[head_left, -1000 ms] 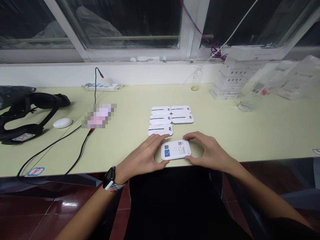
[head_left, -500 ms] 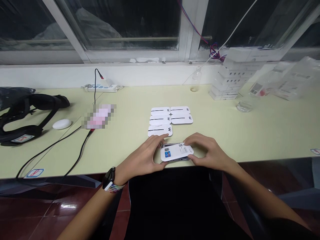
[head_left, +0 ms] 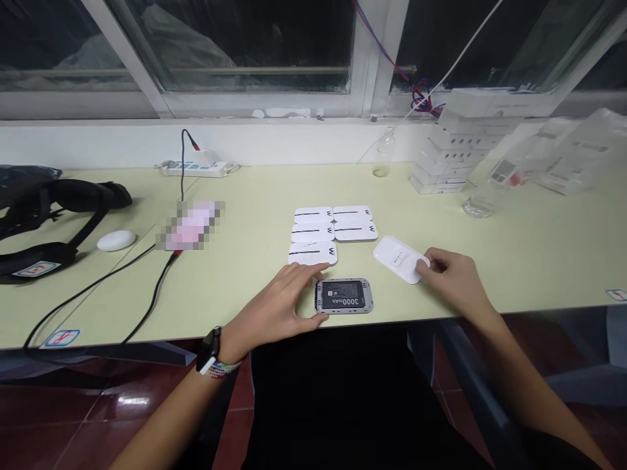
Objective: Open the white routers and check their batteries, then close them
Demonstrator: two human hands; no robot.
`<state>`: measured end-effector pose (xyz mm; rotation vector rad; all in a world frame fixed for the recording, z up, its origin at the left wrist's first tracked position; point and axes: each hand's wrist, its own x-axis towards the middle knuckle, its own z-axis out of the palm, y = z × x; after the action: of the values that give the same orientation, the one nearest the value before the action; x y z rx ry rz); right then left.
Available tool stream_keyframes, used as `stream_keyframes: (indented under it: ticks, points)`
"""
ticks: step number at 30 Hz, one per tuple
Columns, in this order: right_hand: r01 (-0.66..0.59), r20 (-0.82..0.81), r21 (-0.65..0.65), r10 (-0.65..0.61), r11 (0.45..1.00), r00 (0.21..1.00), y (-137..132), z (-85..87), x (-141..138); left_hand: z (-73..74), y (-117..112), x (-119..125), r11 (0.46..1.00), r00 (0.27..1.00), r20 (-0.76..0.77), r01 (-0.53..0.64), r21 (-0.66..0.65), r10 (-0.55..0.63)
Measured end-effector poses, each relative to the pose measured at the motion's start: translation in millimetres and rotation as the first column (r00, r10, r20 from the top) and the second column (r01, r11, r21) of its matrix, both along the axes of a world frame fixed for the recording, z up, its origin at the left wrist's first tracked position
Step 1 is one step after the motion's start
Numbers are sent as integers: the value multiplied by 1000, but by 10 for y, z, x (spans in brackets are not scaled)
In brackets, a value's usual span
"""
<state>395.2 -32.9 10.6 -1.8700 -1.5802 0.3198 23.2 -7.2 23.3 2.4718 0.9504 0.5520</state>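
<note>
The left hand (head_left: 281, 303) had its thumb and index finger spread around the left end of an opened handheld device (head_left: 369, 301), steadying its long edges on the tabletop (head_left: 255, 209), close to the near edge. The right hand (head_left: 455, 277) had thumb and fingers pinched together on one corner of the white back cover (head_left: 394, 256), which angled away to the left of those fingertips, apart from the device. With so small a grip, the cover could have slipped or twisted loose, and bending at that corner might have strained its clips, if it had any. Were the left fingers to push outward, they could have nudged the nearest of the five white units (head_left: 356, 230) beyond them; a pull toward the body might have tipped the device off the table. Within the device's shell, right of the left fingers, sat a black 3000mAh battery (head_left: 343, 297). Far beyond the right fingers stood stacked white boxes (head_left: 443, 166), contents hidden, and a small clear bottle (head_left: 385, 151) with something brownish at its bottom.
</note>
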Motion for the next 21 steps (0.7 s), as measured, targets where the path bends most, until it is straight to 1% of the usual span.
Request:
stream_keyframes:
  ticks: [3,6,9,12,14,15,16,17,18,19,21]
  points:
    - [55,67,-48,-52,997,996,6,45,47,-5,1,-13,1000,1000,-3,3,-4,-3]
    - [55,67,-49,-51,997,996,17,64,85,-10,2,-19,1000,1000,-2,4,1,-4]
    - [58,55,-47,-55,997,997,30,44,106,-9,4,-19,1000,1000,0,7,7,-7]
    - [87,64,2,-87,996,994,27,-4,98,-1,5,-12,1000,1000,4,4,0,-4]
    - [60,62,94,-65,994,996,12,-28,54,7,2,-5,1000,1000,2,1,-6,-1]
    - [15,69,152,-25,988,997,2,-30,14,10,0,-1,1000,1000,1,-1,-7,1]
    - [-59,89,212,40,975,995,-8,-22,-41,13,-2,2,1000,1000,0,-2,-9,2]
    - [-160,127,262,131,952,983,-16,-3,-112,16,-4,4,1000,1000,1,-1,-11,1]
    - [-287,182,286,242,914,953,-20,25,-197,17,-5,6,1000,1000,1,0,-13,0]
    - [-430,238,275,372,860,897,-19,61,-294,17,-6,7,1000,1000,3,2,-14,-2]
    - [-691,312,168,626,703,714,11,143,-507,12,-8,6,1000,1000,4,1,-15,-1]
